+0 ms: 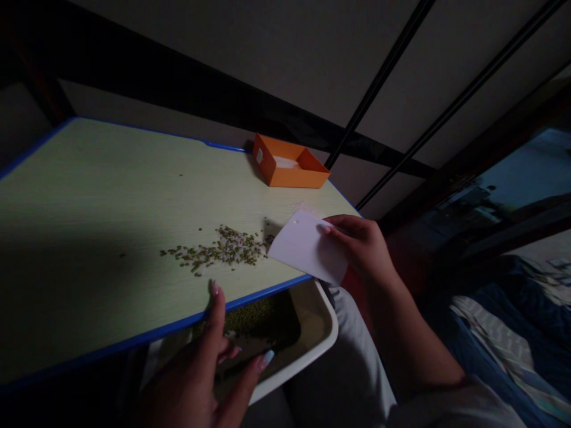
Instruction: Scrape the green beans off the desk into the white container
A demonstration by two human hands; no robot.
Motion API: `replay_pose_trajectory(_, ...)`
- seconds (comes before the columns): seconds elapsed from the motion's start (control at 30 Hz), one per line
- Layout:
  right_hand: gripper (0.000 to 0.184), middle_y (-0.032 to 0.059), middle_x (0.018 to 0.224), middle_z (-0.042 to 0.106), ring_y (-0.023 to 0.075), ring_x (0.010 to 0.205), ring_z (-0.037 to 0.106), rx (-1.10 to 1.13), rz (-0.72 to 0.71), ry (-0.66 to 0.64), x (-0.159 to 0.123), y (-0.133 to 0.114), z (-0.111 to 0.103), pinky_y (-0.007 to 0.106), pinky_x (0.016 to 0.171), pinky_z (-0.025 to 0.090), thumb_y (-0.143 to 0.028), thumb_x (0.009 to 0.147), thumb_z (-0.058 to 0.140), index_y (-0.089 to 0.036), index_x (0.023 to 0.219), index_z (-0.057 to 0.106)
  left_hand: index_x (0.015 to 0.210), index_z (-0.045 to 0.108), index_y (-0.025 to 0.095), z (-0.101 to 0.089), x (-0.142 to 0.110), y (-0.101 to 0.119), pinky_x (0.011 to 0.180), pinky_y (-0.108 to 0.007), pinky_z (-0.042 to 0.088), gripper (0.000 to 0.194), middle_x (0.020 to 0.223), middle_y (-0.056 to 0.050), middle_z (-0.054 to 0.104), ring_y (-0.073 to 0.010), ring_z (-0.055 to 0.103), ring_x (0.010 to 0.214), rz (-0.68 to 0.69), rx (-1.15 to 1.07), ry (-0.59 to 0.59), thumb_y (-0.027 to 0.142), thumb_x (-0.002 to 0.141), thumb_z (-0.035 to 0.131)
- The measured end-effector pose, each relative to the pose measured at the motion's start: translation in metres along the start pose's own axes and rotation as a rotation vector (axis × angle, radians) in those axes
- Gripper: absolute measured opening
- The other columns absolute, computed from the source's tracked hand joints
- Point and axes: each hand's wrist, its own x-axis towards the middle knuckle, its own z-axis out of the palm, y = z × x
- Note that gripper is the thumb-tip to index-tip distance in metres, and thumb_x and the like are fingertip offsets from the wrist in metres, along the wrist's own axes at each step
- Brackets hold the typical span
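Our right hand [363, 244] pinches a white scraper [303, 244], likely light and stiff, best gripped by its edge; our left hand [191, 374] spreads its fingers.

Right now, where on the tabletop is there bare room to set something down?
The widest free patch of the tabletop lies left of the orange tray, between the far blue edge and the green seeds, bar stray specks. Nearer is crowded: the seeds sit beyond the left hand, with the white card beside them in the right hand.
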Motion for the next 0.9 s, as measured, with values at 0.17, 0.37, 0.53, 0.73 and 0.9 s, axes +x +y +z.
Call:
replay_pose_trajectory(0.17,0.034,0.0079,0.082,0.079,0.0186,0.068,0.065,0.030,-0.018,-0.020,0.005,-0.001,0.005,0.029,0.059,0.047,-0.049,0.069,0.084,-0.018,0.084,0.081,0.166,0.011,0.040,-0.001,-0.001,0.000,0.065,-0.022,0.064,0.068,0.086,0.005,0.079,-0.0168,0.078,0.076,-0.005,0.001,-0.002,0.063,0.107,0.035)
replay_pose_trajectory(0.37,0.030,0.0068,0.083,0.079,0.0172,0.068,0.064,0.022,-0.042,-0.091,0.005,-0.001,0.001,0.028,0.059,0.045,-0.047,0.072,0.084,-0.019,0.085,0.082,0.167,0.013,0.038,-0.001,-0.002,0.000,0.065,-0.022,0.064,0.069,0.087,0.004,0.079,-0.0168,0.079,0.076,-0.010,0.005,-0.006,0.064,0.106,0.035)
replay_pose_trajectory(0.53,0.026,0.0063,0.081,0.079,0.0158,0.065,0.062,0.035,-0.039,-0.130,0.002,-0.001,-0.006,0.027,0.057,0.043,-0.044,0.072,0.085,-0.020,0.083,0.083,0.166,0.012,0.041,-0.001,-0.002,0.000,0.067,-0.022,0.064,0.069,0.088,0.006,0.080,-0.0164,0.079,0.079,-0.026,-0.015,-0.007,0.065,0.106,0.036)
replay_pose_trajectory(0.73,0.024,0.0057,0.082,0.079,0.0163,0.068,0.063,0.034,-0.076,-0.101,0.003,-0.004,-0.005,0.028,0.059,0.045,-0.043,0.073,0.085,-0.021,0.081,0.082,0.166,0.011,0.041,0.000,-0.002,0.000,0.067,-0.022,0.064,0.068,0.087,0.007,0.079,-0.0160,0.079,0.078,-0.028,-0.013,-0.015,0.063,0.106,0.036)
replay_pose_trajectory(0.9,0.022,0.0059,0.084,0.080,0.0184,0.074,0.067,0.014,-0.100,-0.147,0.004,-0.008,0.001,0.029,0.063,0.048,-0.042,0.074,0.083,-0.022,0.084,0.083,0.167,0.013,0.036,0.000,0.000,-0.002,0.064,-0.020,0.064,0.070,0.086,0.003,0.080,-0.0172,0.079,0.077,0.014,-0.016,-0.003,0.061,0.106,0.038)
